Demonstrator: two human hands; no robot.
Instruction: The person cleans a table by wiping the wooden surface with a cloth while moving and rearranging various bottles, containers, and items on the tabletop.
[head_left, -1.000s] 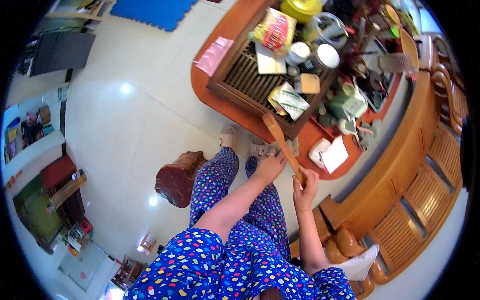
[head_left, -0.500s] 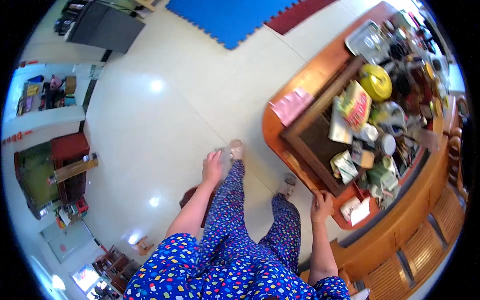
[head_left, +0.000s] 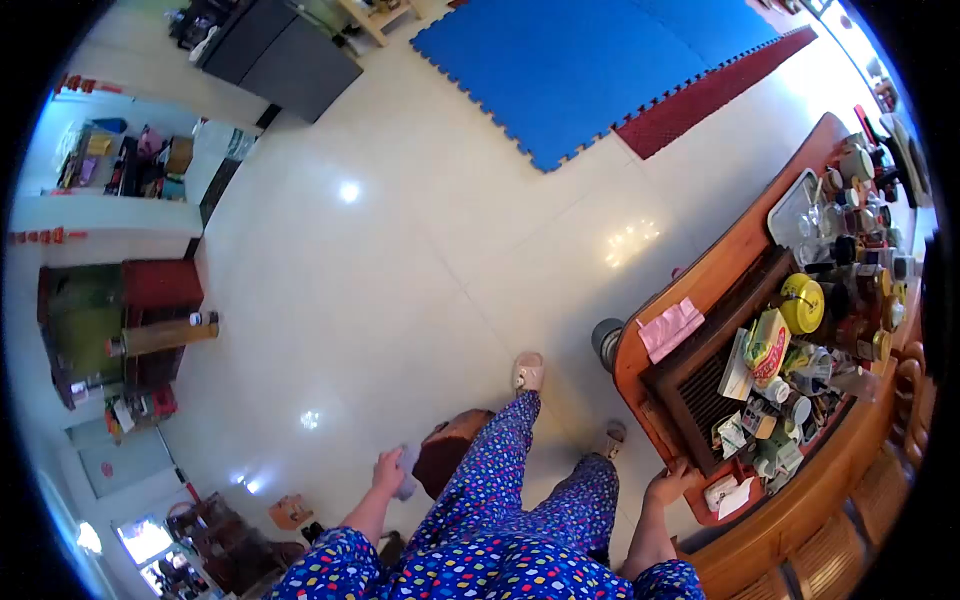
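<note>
Grey item [head_left: 407, 474], too blurred to name, is clasped in the left hand [head_left: 388, 472] at seven o'clock, beside a brown stump [head_left: 447, 456] (partly hidden by a trouser leg [head_left: 497, 440]). Between four and five o'clock, the right hand [head_left: 672, 482] meets the table [head_left: 720, 262]; its grip cannot be told.

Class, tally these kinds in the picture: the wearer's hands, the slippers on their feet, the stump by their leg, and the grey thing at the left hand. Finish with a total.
Left hand and right hand: 2
Slippers: 2
Stump: 1
Grey thing: 1
Total: 6
</note>
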